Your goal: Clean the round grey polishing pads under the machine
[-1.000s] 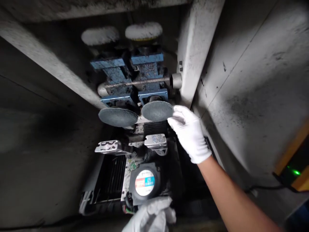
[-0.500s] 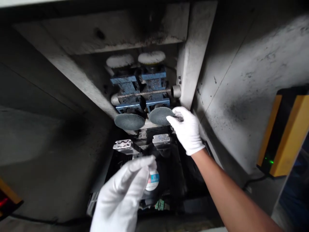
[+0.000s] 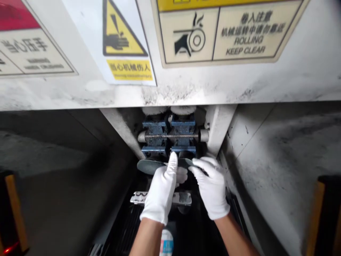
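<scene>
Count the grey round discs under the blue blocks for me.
2. The left disc sits clear beside the left hand. The right disc is mostly covered, with both the left hand and the right hand on it. Others may be hidden.

**Bright panel above, dark cavity below**

Light falls from above and in front. The white machine panel (image 3: 186,89) with its warning stickers (image 3: 215,32) is evenly lit and the print is legible, though lines bow outward toward the frame edges from the wide lens. Below the panel's lip the cavity drops into deep shadow; the left wall and the floor are almost black. The white gloves of the left hand (image 3: 161,192) and right hand (image 3: 211,188) are near overexposed, with little fabric detail. The blue clamp blocks (image 3: 169,137) are dim but sharp enough. There is slight softness at the bottom edge. A small red glow (image 3: 7,249) shows at the lower left corner.
</scene>
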`<state>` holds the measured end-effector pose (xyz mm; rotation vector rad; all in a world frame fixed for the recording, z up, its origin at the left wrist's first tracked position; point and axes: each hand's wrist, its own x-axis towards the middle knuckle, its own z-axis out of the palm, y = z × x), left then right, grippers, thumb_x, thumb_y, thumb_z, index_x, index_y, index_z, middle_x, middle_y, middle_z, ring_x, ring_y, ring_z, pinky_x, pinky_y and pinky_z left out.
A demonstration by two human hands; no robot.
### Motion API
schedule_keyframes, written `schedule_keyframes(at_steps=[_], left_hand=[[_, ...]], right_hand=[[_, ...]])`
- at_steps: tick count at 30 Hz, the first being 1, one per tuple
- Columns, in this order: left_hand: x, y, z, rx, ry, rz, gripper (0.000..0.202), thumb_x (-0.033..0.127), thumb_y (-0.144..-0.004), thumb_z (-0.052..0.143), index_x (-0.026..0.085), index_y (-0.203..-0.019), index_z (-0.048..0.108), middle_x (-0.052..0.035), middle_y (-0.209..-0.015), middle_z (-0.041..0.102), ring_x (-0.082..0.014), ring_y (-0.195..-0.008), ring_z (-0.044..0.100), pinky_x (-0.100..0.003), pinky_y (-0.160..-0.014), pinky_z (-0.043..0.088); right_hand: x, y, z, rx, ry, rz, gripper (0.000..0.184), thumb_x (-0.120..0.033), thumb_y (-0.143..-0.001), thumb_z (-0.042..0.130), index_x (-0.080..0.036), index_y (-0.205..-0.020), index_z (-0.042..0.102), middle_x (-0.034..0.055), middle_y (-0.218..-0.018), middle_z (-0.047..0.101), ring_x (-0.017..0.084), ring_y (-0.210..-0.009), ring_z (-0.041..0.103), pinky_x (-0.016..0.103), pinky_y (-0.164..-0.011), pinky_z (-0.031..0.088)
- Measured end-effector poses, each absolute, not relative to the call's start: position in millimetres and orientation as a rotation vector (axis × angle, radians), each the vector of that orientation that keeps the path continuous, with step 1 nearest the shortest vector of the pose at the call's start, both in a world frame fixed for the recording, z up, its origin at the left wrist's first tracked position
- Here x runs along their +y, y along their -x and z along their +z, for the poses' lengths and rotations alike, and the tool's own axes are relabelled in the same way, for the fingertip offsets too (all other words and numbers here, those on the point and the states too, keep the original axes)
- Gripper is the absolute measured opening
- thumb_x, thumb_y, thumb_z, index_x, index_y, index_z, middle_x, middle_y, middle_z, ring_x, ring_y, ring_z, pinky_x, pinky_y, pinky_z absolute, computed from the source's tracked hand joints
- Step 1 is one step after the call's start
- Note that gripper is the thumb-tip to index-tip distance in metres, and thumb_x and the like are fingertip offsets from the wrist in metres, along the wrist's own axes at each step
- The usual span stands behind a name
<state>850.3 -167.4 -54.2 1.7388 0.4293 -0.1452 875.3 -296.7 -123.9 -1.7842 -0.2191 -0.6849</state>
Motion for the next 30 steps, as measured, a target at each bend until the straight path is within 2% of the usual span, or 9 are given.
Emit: schedule_keyframes(at_steps=[3, 5, 8, 15, 20, 23, 25, 28, 30], left_hand=[[-172.4, -858.6, -50.4, 0.524, -1.718, -0.151, 0.063, 0.074, -0.083, 0.045, 0.016, -0.07, 0.067, -0.0091, -0.069, 0.071, -0.0245, -0.067, 0.062, -0.035, -0.07, 0.045], [-175.5, -863.0, -50.1, 0.568, -1.7, -0.158, 0.061, 0.073, -0.08, 0.052, 0.015, -0.065, 0.064, -0.0091, -0.065, 0.068, -0.0234, -0.065, 0.061, -0.033, -0.066, 0.043], [-178.0, -866.3, -50.0, 0.598, -1.704, -0.169, 0.059, 0.07, -0.082, 0.052, 0.016, -0.061, 0.062, -0.0082, -0.065, 0.067, -0.022, -0.065, 0.06, -0.034, -0.069, 0.042], [-178.5, -860.2, -45.7, 0.588, -1.59, -0.151, 0.042, 0.057, -0.084, 0.057, 0.018, -0.068, 0.057, -0.0029, -0.068, 0.064, -0.0204, -0.07, 0.057, -0.033, -0.072, 0.042], [-179.5, -856.9, -41.4, 0.604, -1.659, -0.171, 0.042, 0.055, -0.088, 0.052, 0.017, -0.073, 0.063, -0.0062, -0.077, 0.068, -0.0246, -0.079, 0.06, -0.04, -0.083, 0.042], [-184.3, -855.1, -30.6, 0.639, -1.722, -0.118, 0.042, 0.055, -0.09, 0.05, 0.018, -0.079, 0.066, -0.0082, -0.084, 0.071, -0.0282, -0.088, 0.062, -0.042, -0.086, 0.043], [-186.9, -854.1, -25.4, 0.605, -1.728, -0.127, 0.039, 0.054, -0.09, 0.052, 0.018, -0.086, 0.067, -0.008, -0.089, 0.072, -0.0286, -0.09, 0.063, -0.042, -0.086, 0.044], [-187.0, -852.3, -27.4, 0.614, -1.69, -0.161, 0.039, 0.055, -0.088, 0.055, 0.018, -0.096, 0.065, -0.0077, -0.096, 0.071, -0.029, -0.097, 0.062, -0.044, -0.095, 0.043], [-185.3, -851.0, -32.6, 0.731, -1.682, -0.124, 0.045, 0.059, -0.086, 0.056, 0.017, -0.1, 0.064, -0.0092, -0.101, 0.071, -0.0301, -0.105, 0.06, -0.048, -0.101, 0.04]], right_hand=[[-297.3, -875.4, -125.5, -0.291, 1.793, -0.746, 0.019, -0.008, -0.084, 0.064, -0.022, -0.094, 0.073, 0.0029, -0.096, 0.064, 0.013, -0.092, 0.062, 0.028, -0.084, 0.053], [-297.7, -876.0, -127.0, -0.351, 1.825, -0.805, 0.02, -0.006, -0.086, 0.061, -0.021, -0.094, 0.073, 0.0038, -0.095, 0.065, 0.013, -0.091, 0.062, 0.028, -0.082, 0.054], [-297.5, -877.6, -130.2, -0.417, 1.878, -0.85, 0.022, -0.005, -0.085, 0.063, -0.022, -0.097, 0.072, 0.0035, -0.094, 0.064, 0.013, -0.089, 0.062, 0.028, -0.079, 0.055], [-299.6, -878.3, -132.2, -0.456, 1.924, -0.859, 0.028, -0.001, -0.083, 0.062, -0.023, -0.099, 0.069, 0.0028, -0.097, 0.062, 0.013, -0.089, 0.062, 0.027, -0.077, 0.057], [-303.0, -879.2, -126.5, -0.512, 1.933, -0.81, 0.038, 0.003, -0.081, 0.061, -0.026, -0.104, 0.067, 0.0033, -0.099, 0.062, 0.015, -0.092, 0.061, 0.032, -0.078, 0.057], [-302.0, -877.8, -127.7, -0.442, 1.858, -0.761, 0.032, -0.002, -0.083, 0.063, -0.028, -0.1, 0.069, 0.0011, -0.095, 0.064, 0.013, -0.089, 0.063, 0.027, -0.077, 0.057], [-299.9, -875.4, -135.0, -0.301, 1.762, -0.693, 0.026, -0.008, -0.083, 0.066, -0.028, -0.1, 0.069, 0.0009, -0.099, 0.066, 0.013, -0.093, 0.066, 0.025, -0.082, 0.058], [-295.5, -870.6, -153.2, -0.043, 1.71, -0.537, 0.03, -0.021, -0.081, 0.072, -0.025, -0.11, 0.066, 0.0046, -0.108, 0.071, 0.019, -0.097, 0.069, 0.03, -0.084, 0.06], [-292.4, -868.1, -162.8, 0.022, 1.705, -0.485, 0.031, -0.025, -0.079, 0.073, -0.024, -0.11, 0.066, 0.0046, -0.103, 0.074, 0.02, -0.091, 0.071, 0.03, -0.08, 0.061]])
